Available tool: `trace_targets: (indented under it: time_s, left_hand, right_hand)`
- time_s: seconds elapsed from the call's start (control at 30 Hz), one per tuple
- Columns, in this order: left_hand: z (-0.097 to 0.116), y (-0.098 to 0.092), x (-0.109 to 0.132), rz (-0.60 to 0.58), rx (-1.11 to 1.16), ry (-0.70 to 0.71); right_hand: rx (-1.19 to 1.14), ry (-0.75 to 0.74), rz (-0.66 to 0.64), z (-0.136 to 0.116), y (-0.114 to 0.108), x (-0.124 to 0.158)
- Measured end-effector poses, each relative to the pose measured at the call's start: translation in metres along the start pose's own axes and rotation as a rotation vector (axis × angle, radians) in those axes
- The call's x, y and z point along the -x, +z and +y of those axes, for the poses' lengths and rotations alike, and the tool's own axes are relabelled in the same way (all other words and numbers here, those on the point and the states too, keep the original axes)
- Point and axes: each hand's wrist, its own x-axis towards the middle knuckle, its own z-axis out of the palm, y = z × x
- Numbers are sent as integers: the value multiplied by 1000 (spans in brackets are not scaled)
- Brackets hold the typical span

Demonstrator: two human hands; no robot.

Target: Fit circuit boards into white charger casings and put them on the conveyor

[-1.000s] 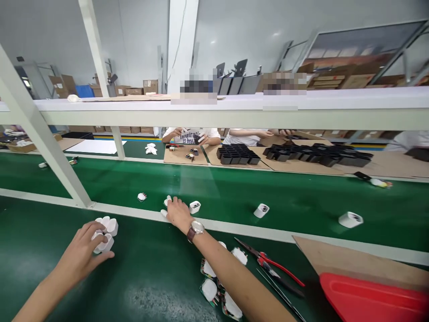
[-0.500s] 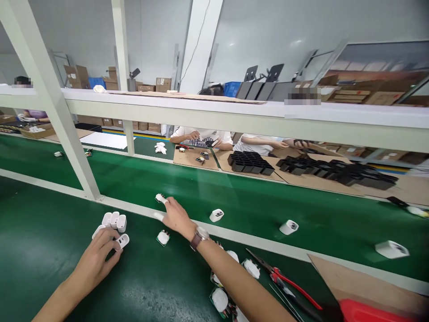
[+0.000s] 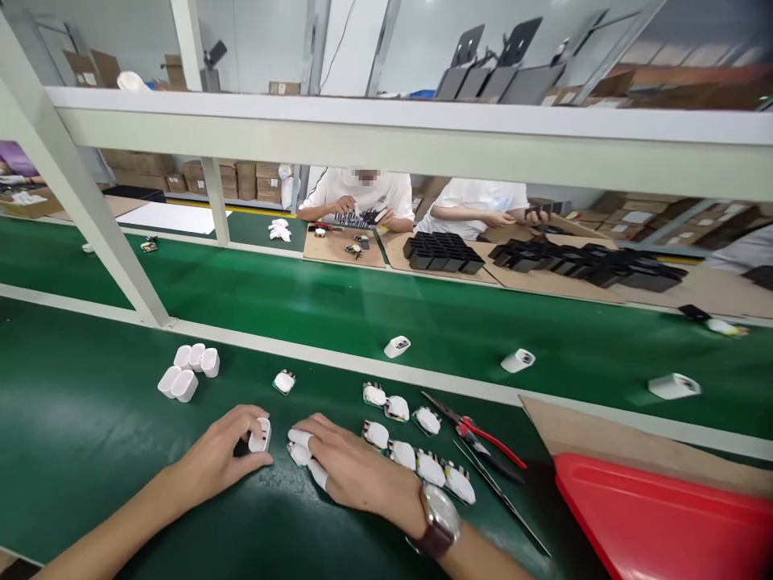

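Two hands, head view: both were low over the green bench point(image 3: 78, 419), w/ a small gap btw them.
L hand point(image 3: 221, 451): the forearm sloped in from lower left, palm turned inward; thumb and bent fingers were narrow, pinching a white housing point(image 3: 259, 435).
White housing: it was tilted in the L fingers, apart from the other hand; if the pinch was only at the edge, it could prob. twist or drop.
R hand point(image 3: 356, 463): palm down, forearm from lower right, fingers curled narrow on a circuit board point(image 3: 298, 453).
Circuit board: mostly hidden; whether it was lifted or lay on the bench, I cannot tell. Too hard a press could bend its small parts.
Finger covers point(image 3: 319, 474): white, on the R fingers; if loose or slippery, they could let the board slide.
Watch point(image 3: 440, 515): it was just beside the seven boards point(image 3: 403, 455); a careless forearm swing could push them out of rows, or vs. the pliers point(image 3: 477, 439).
Lone board point(image 3: 283, 382): it lay beyond both hands, reachable by a stray knuckle.
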Motion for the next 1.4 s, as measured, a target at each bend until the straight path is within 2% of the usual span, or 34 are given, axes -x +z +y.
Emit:
trace_targets:
  time_s: [0.1, 0.23, 0.33, 0.47, 0.6, 0.7, 0.83, 0.97, 1.07, 1.2, 1.4]
  left_hand:
    - [4, 11, -15, -32, 60, -21]
    - [2, 21, -25, -27, 61, 4]
    - [-2, 25, -22, 17, 63, 0]
    - [-5, 30, -16, 51, 52, -11]
    - [-6, 31, -13, 68, 57, -2]
    - [-6, 28, -11, 38, 65, -33]
    - [-6, 23, -4, -61, 86, -93]
    - [-6, 23, -1, -82, 114, -87]
    - [-5, 25, -1, -76, 109, -18]
    - [0, 24, -1, -50, 73, 51]
    - [6, 20, -3, -47, 43, 75]
  right_hand:
    - [139, 180, 96, -26, 26, 30]
    - [314, 386, 238, -43, 66, 26]
    - [344, 424, 297, -45, 87, 20]
    - [294, 428, 310, -47, 95, 20]
    - [329, 402, 259, -47, 95, 21]
    - [354, 379, 304, -40, 89, 22]
    - [261, 342, 425, -35, 63, 22]
    - [65, 263, 572, -43, 33, 19]
    - [96, 190, 544, -49, 26, 17]
    - [187, 135, 517, -49, 28, 16]
    - [220, 94, 430, -46, 26, 14]
